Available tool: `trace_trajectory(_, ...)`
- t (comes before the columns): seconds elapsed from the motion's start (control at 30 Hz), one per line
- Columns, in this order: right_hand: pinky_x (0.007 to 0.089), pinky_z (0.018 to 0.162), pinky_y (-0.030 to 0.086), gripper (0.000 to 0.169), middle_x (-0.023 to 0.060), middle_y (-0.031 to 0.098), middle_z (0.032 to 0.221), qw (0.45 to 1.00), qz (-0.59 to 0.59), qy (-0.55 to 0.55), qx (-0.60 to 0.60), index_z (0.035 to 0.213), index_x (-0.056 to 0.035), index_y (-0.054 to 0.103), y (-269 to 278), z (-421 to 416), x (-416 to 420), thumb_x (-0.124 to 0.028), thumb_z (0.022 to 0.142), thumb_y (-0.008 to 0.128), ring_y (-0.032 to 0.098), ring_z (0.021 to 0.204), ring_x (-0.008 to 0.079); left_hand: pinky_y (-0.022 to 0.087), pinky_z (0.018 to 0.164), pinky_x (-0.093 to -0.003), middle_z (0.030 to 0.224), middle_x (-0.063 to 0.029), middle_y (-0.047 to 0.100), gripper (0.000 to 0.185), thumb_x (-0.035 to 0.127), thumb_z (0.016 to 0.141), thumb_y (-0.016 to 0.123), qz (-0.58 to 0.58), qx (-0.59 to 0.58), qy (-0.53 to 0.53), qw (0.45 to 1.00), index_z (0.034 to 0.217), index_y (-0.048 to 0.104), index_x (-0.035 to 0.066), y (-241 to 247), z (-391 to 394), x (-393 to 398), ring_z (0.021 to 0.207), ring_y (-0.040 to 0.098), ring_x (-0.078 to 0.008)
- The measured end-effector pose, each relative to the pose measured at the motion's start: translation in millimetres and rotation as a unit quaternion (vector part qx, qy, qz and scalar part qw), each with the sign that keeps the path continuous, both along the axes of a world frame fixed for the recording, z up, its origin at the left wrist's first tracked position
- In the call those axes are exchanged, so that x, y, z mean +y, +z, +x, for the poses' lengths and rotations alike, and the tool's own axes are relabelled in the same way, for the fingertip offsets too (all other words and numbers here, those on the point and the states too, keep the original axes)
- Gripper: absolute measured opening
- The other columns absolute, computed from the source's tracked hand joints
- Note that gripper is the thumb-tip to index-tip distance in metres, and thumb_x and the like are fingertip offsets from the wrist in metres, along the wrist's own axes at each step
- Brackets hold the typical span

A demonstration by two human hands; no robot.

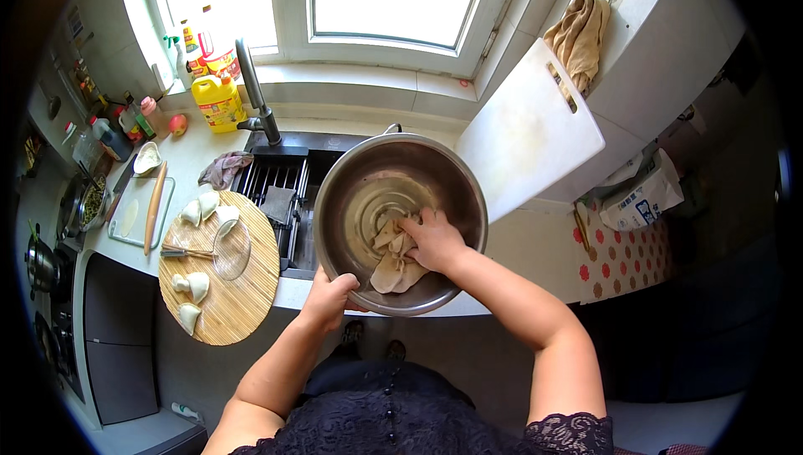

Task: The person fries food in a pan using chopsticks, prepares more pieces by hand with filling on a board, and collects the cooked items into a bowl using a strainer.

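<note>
A large stainless steel basin (351, 204) is tilted over the counter's front edge, beside the sink. My left hand (330, 297) grips its rim at the lower left, with the thumb over the edge. Inside the basin my right hand (434, 243) holds a crumpled beige cloth (396, 272) against the lower wall. The rest of the inside shows bare metal with ring marks on the bottom. Part of the cloth is hidden under my right fingers.
Left of the black sink (342, 141), a round bamboo mat (244, 304) bears several dumplings (199, 285) and a strainer (232, 251). Beyond it lie a rolling pin (155, 207) and a small board (139, 220). A white cutting board (533, 135) leans at the right. The faucet (257, 91) rises behind.
</note>
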State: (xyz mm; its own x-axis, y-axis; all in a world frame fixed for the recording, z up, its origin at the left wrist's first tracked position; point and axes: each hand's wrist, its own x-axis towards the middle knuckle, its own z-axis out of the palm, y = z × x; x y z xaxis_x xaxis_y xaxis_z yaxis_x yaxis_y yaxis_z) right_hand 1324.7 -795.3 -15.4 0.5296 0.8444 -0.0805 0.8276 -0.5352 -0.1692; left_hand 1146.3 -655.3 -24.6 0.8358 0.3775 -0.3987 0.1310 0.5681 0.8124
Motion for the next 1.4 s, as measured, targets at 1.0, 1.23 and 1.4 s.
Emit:
trace_trajectory(1.0, 0.0377, 0.076, 0.043, 0.015, 0.0099, 0.048, 0.095, 0.897, 0.361, -0.011, -0.254, 0.087, -0.0141, 0.059, 23.9, 1.9, 53.0, -0.009, 0.074, 0.056, 0.048, 0.094, 0.0281, 0.056, 0.049, -0.0385, 0.09, -0.0179, 0.059, 0.045, 0.0, 0.069, 0.048, -0.019, 0.085, -0.138, 0.987, 0.113, 0.045, -0.007, 11.5, -4.4, -22.6, 0.07, 0.064, -0.0302)
trace_trajectory(1.23, 0.0385, 0.068, 0.044, 0.012, 0.0059, 0.051, 0.092, 0.906, 0.065, -0.082, -0.41, 0.082, -0.0155, 0.063, 33.3, 42.9, 11.9, -0.02, 0.073, 0.056, 0.048, 0.089, 0.0251, 0.056, 0.045, -0.038, 0.097, -0.0175, 0.057, 0.051, -0.001, 0.068, 0.047, -0.004, -0.006, -0.002, 1.0, 0.118, 0.039, -0.002, 23.6, 2.2, -6.8, 0.07, 0.064, -0.0298)
trace_trajectory(1.4, 0.0379, 0.084, 0.047, 0.028, 0.0109, 0.062, 0.102, 0.964, -0.254, -0.019, 0.076, 0.096, -0.0173, 0.07, 13.6, 10.8, 15.8, -0.02, 0.068, 0.064, 0.057, 0.101, 0.0274, 0.056, 0.046, -0.0355, 0.097, -0.016, 0.056, 0.051, 0.0, 0.069, 0.047, 0.043, -0.029, -0.026, 0.998, 0.12, 0.037, 0.001, 31.6, 17.0, -3.1, 0.068, 0.063, -0.0261)
